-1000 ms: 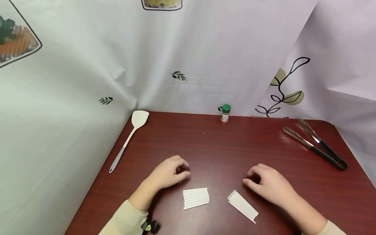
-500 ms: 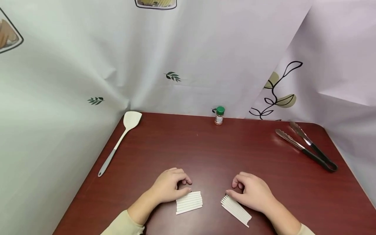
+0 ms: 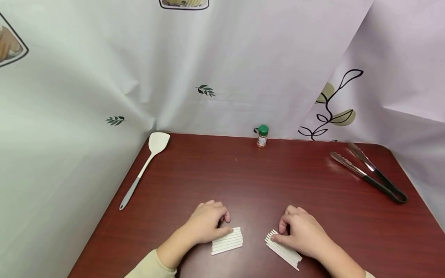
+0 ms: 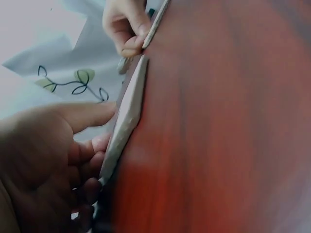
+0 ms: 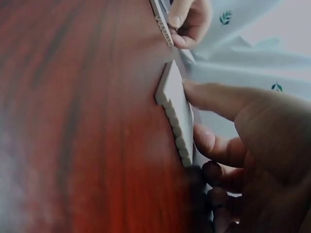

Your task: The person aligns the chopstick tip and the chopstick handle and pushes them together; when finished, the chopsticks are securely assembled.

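Note:
My left hand (image 3: 206, 224) lies over a flat row of several short white sticks (image 3: 227, 246) on the dark red table. Its thumb rests on the far part of the row, and the other fingers are loosely bent beyond it. In the left wrist view these sticks (image 4: 129, 107) lie side by side under the thumb tip. A second, slanting row of white sticks (image 3: 286, 255) is at my right hand (image 3: 302, 233), whose thumb touches its upper end. The right wrist view shows the stick ends (image 5: 177, 131) in a line, with the index fingertip close beside them.
A white spatula (image 3: 158, 143) with a grey handle lies along the table's left side. At the back edge stands a small green-capped spice jar (image 3: 262, 137). Metal tongs (image 3: 368, 173) with black handles lie spread at the right. A patterned white sheet (image 3: 243, 69) hangs behind.
Both hands have come down toward me onto the two rows of sticks, thumbs now over them. The sticks keep their arrangement. The head view has shifted slightly.

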The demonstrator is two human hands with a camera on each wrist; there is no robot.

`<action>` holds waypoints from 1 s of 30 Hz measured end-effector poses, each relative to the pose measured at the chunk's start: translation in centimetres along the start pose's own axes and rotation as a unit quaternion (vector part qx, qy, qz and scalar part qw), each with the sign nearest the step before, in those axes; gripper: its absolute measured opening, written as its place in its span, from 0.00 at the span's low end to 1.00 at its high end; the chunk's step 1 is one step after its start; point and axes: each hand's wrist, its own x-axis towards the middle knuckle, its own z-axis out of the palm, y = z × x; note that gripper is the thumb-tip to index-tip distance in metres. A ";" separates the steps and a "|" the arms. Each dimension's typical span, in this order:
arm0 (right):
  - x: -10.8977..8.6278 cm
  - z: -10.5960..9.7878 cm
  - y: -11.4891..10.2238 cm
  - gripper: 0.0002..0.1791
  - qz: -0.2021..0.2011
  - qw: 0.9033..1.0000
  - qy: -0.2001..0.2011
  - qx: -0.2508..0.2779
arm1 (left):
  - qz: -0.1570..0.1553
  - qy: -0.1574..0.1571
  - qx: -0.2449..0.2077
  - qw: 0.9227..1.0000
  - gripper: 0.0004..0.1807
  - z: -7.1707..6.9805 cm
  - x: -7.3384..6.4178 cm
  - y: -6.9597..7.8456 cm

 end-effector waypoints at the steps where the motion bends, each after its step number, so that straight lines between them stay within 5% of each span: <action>1: -0.1 0.0 -0.1 0.24 0.008 1.000 0.003 0.003 | -0.002 -0.001 0.001 1.000 0.12 0.1 0.0 0.2; 12: -0.4 -0.2 -1.2 0.20 0.074 0.996 -0.014 0.038 | 0.004 -0.012 0.007 1.000 0.07 -0.2 -0.2 2.0; 20: -0.8 -0.5 -1.6 0.18 0.065 0.991 -0.076 0.094 | 0.012 -0.036 0.024 0.999 0.11 -0.5 -0.5 2.9; 30: -0.9 -0.5 -1.5 0.17 0.046 0.990 -0.080 0.106 | 0.047 -0.053 0.012 0.997 0.11 -0.6 -0.7 2.8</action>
